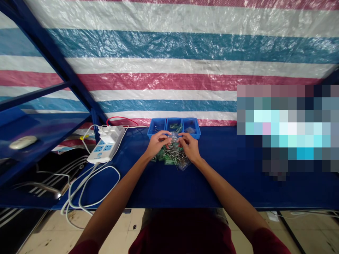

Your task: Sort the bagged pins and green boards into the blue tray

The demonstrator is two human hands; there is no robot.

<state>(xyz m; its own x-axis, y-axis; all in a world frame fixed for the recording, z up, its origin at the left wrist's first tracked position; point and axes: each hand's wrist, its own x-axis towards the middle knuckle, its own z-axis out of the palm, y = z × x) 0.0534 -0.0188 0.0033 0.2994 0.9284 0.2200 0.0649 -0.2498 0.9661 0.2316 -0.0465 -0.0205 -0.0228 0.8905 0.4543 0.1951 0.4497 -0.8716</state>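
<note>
A big shiny plastic sheet (169, 46) with white, blue and red stripes hangs at the far side. In front of it is a long blue worktop (159, 190). At the left, a blue metal frame (50, 46) slants down toward the worktop. Light floor tiles (113, 236) show below the near edge.

A white power strip (106, 146) lies on the left part of the worktop, with white plugs (110, 133) in its far end. Its white cord (119, 175) makes loops on the near side. A blue tray (198, 131) with three parts sits at the far edge, in the middle. Thin metal bits lie in its left part and green things in its middle part; what is in the right part is hard to tell.

Just near the tray is a pile of small metal pins (173, 154) and green pieces (169, 162), too mixed up to count. The left hand (159, 143) and the right hand (190, 146) are over the far side of this pile, close together. Each hand pinches one side of a small clear plastic bag (174, 135) between thumb and fingers. The bag is between the hands, just on the near side of the tray.
</note>
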